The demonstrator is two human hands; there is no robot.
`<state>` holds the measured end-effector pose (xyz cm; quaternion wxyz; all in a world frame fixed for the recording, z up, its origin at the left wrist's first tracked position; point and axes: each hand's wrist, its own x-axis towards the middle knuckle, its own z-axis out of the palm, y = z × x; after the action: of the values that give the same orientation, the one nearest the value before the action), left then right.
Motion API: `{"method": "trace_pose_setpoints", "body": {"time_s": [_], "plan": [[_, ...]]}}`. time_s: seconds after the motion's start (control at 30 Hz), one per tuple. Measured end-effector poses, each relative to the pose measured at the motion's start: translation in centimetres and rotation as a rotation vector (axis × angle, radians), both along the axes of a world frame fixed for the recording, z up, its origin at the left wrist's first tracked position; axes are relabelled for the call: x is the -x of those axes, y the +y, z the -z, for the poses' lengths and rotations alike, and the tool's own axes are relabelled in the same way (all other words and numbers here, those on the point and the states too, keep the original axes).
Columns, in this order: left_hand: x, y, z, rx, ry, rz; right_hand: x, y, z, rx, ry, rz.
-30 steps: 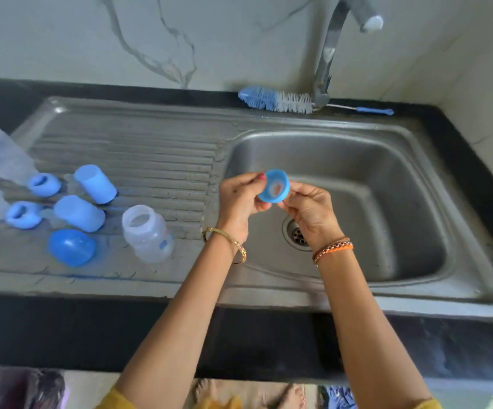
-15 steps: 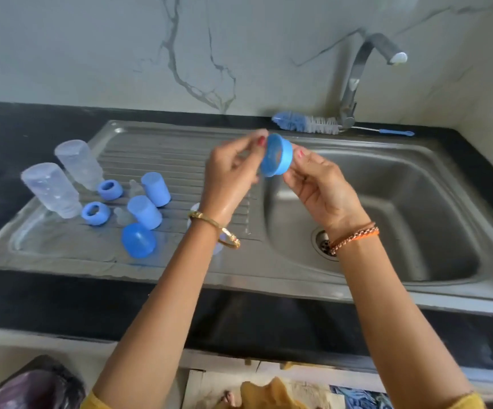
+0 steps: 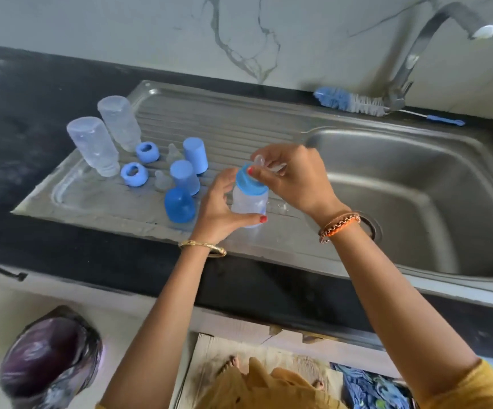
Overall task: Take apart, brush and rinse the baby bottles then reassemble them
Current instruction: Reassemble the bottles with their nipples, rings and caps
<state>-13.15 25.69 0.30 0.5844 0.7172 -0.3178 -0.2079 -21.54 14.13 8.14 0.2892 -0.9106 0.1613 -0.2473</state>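
Note:
A small clear baby bottle (image 3: 249,202) stands on the steel drainboard (image 3: 233,125) with a blue collar ring (image 3: 252,184) on its neck. My left hand (image 3: 221,211) grips the bottle's body. My right hand (image 3: 294,178) pinches the collar ring and its clear teat (image 3: 259,159) at the top. To the left, two clear bottles (image 3: 93,146) (image 3: 119,121) stand upside down. Near them lie two blue rings (image 3: 134,174) (image 3: 147,152), two clear teats (image 3: 162,180) (image 3: 175,153), two tall blue caps (image 3: 184,177) (image 3: 195,154) and a rounded blue cap (image 3: 179,204).
The sink basin (image 3: 416,202) with its drain lies to the right, under the tap (image 3: 434,45). A blue and white bottle brush (image 3: 354,101) rests on the rim behind the basin. Black counter (image 3: 18,113) surrounds the sink. A dark bag (image 3: 47,358) sits on the floor.
Both hands came left from over the basin to the drainboard. The blue ring, held up in both hands before, now sits on the small bottle, which my left hand has taken hold of.

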Motion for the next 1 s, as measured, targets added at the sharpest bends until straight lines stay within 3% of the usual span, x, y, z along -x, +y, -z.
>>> {"method": "trace_pose_setpoints", "body": {"time_s": [0.1,0.23,0.4,0.63,0.87,1.0], "plan": [[0.2,-0.4,1.0,0.043,-0.009,-0.020,-0.5,0.3,0.3,0.088,0.034,0.000],[0.4,-0.8,1.6,0.050,-0.046,-0.041,-0.3,0.7,0.6,0.028,-0.009,-0.006],[0.4,-0.7,1.5,0.044,-0.086,-0.019,0.1,0.7,1.2,-0.031,0.088,-0.026],[0.2,-0.7,1.1,0.006,-0.100,-0.030,-0.1,1.3,3.3,-0.085,-0.050,0.116],[0.3,-0.4,1.1,0.015,-0.062,-0.014,0.1,0.1,2.3,-0.034,0.076,-0.059],[0.1,-0.5,1.2,-0.004,-0.082,0.002,-0.4,0.6,3.3,-0.041,0.018,0.091]]}}
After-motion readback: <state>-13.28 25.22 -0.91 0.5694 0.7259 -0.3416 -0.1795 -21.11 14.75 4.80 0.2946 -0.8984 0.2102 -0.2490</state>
